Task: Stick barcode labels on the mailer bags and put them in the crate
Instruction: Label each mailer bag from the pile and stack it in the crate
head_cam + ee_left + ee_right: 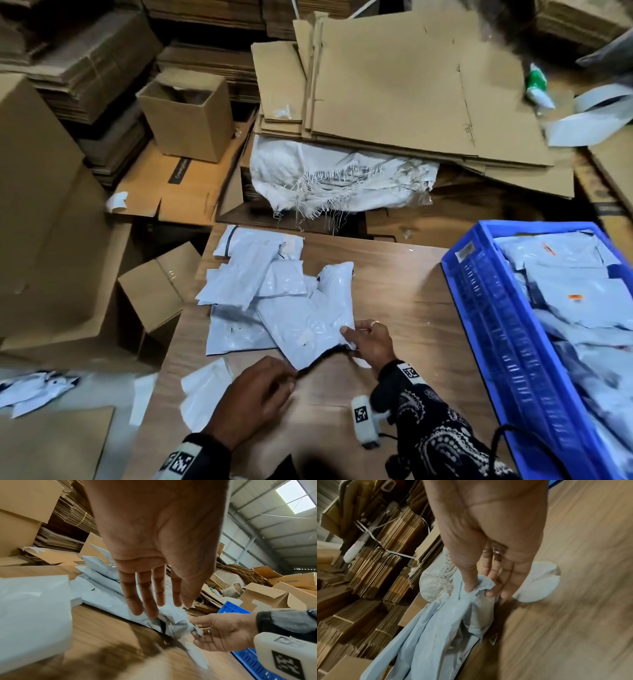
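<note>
Right hand (371,342) pinching the corner of a pale mailer bag (308,329) between thumb and fingers, at the near edge of a loose pile of mailer bags (253,274) on the wooden table (404,274). Left hand (253,401) just beside the same bag's near corner, fingers straight in the wrist view, holding nothing. Blue crate (507,349) on the table's right side, already holding mailer bags. Flattened cardboard (411,85) stacked behind.

Left hand (154,545) hovers over mailer bags (106,596), fingers straight.
</note>
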The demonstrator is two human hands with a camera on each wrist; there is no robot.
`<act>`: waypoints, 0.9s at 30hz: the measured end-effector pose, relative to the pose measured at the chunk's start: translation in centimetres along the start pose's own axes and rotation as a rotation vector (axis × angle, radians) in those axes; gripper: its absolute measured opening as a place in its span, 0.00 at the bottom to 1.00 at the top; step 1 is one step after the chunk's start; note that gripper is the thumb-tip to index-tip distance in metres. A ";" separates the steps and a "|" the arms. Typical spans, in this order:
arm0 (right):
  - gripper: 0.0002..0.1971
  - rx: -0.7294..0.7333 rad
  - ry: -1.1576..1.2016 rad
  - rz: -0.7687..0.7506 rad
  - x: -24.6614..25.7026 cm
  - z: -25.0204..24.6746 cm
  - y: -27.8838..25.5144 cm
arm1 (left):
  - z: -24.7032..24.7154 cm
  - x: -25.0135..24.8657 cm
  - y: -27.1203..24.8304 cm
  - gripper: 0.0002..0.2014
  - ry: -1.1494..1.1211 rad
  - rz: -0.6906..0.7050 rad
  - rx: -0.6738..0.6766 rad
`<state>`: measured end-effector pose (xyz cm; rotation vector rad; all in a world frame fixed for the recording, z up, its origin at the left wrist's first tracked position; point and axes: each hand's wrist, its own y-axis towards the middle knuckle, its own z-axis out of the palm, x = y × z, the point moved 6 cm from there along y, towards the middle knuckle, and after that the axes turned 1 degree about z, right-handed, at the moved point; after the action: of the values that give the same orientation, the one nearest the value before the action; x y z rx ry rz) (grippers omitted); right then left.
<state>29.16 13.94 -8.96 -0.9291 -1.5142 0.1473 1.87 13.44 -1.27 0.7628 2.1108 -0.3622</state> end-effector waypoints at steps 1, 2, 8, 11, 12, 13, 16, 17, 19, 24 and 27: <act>0.16 -0.002 0.034 0.009 -0.3 -0.5 -0.1 | 0.1 0.3 -0.2 0.07 -0.003 0.001 0.007; 0.15 0.007 0.066 0.015 -0.4 -0.9 -0.3 | 0.1 0.5 -0.4 0.07 -0.001 0.004 0.016; 0.12 0.076 0.139 0.101 -2.2 -2.0 -1.5 | 1.5 0.3 0.7 0.08 0.011 0.036 0.070; 0.10 0.110 0.122 0.103 -2.6 -1.8 -2.0 | 2.7 -0.1 1.8 0.09 0.001 0.061 0.065; 0.10 0.111 0.129 0.098 -2.7 -1.6 -2.0 | 3.1 0.0 2.1 0.10 0.003 0.061 0.066; 0.11 0.107 0.147 0.095 -3.0 -1.5 -1.9 | 3.4 0.0 2.3 0.11 0.012 0.058 0.070; 0.13 0.118 0.157 0.086 -3.3 -0.5 -1.6 | 4.4 0.0 2.6 0.12 0.028 0.058 0.104; 0.13 0.130 0.149 0.077 -3.2 -0.1 -1.5 | 4.5 -0.1 2.7 0.12 0.027 0.056 0.114; 0.20 0.147 0.119 0.062 -2.7 0.7 -1.4 | 4.7 -0.3 2.6 0.12 0.024 0.053 0.120; 0.24 0.118 0.077 0.120 -2.6 1.6 -0.9 | 4.2 -0.4 1.6 0.11 0.009 0.021 0.087; 0.22 0.095 0.143 0.128 -2.2 0.8 -1.0 | 3.9 -0.1 0.8 0.10 0.002 0.010 0.074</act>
<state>27.77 12.22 -10.25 -0.9406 -1.3058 0.2379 4.86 12.01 -3.52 0.8164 2.1043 -0.4362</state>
